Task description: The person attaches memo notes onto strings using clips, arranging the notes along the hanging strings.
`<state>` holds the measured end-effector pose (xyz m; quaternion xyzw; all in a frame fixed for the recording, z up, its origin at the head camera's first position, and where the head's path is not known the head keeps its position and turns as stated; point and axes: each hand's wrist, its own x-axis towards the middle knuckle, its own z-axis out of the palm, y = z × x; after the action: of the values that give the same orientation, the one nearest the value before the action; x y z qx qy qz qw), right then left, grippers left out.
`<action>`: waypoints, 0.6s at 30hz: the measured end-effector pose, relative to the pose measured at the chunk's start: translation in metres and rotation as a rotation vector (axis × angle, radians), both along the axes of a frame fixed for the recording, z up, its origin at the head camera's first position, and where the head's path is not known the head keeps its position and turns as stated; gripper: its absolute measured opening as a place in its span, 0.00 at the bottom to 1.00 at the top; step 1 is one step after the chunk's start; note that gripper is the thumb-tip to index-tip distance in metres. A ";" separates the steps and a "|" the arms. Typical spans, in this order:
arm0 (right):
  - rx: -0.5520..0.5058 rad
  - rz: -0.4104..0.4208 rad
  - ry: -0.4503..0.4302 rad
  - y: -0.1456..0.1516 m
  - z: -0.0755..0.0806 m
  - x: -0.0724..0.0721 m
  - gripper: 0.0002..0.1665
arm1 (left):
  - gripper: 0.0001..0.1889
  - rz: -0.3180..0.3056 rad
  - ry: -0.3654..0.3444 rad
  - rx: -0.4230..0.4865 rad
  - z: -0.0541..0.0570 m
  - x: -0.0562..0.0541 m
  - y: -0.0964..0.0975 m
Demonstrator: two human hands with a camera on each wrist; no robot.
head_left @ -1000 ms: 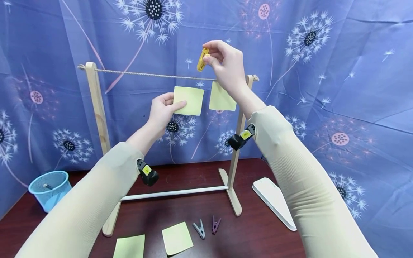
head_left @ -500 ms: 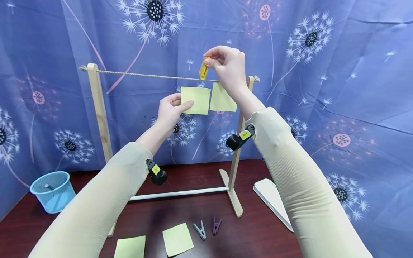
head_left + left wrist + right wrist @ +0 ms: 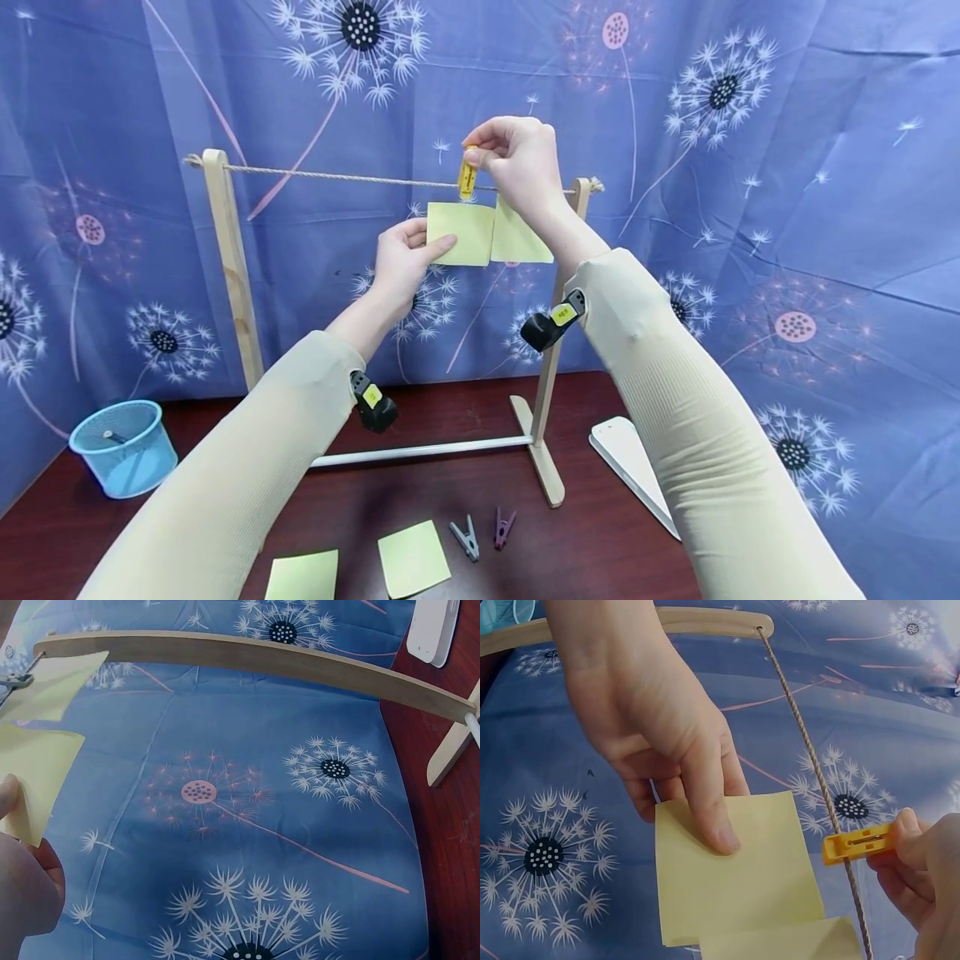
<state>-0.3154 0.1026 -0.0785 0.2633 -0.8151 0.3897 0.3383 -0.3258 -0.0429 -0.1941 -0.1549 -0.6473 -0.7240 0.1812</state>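
Observation:
My left hand pinches a pale yellow sticky note between thumb and fingers, just below a rope. The note's right edge meets a second sticky note that hangs from the rope, partly behind my right wrist. A grey clip shows at the top of that hanging note in the left wrist view. With thumb and fingertips, my right hand pinches a yellow clothespin. Its tip overlaps the rope in the right wrist view, above the held note in the head view.
The rope runs between two wooden posts of a stand with a white crossbar. On the table lie a grey clothespin, a purple clothespin and two sticky notes. A blue mesh basket stands left, a white object right.
My left hand has carried its sticky note right, up to the hanging note. My right hand has lowered the yellow clothespin from above the rope to the rope's height and turned it more upright.

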 end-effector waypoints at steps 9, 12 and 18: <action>0.051 -0.009 -0.046 0.002 -0.003 -0.002 0.06 | 0.19 0.030 -0.008 -0.011 0.001 0.003 0.000; 0.061 -0.004 -0.057 0.002 -0.004 -0.002 0.06 | 0.19 0.030 -0.010 -0.004 0.000 0.004 -0.001; 0.089 -0.010 -0.065 0.002 -0.005 -0.002 0.06 | 0.20 0.035 -0.014 0.003 0.001 0.005 -0.002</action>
<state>-0.3177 0.1050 -0.0833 0.2614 -0.8433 0.3599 0.3016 -0.3205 -0.0449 -0.1930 -0.1383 -0.6502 -0.7226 0.1895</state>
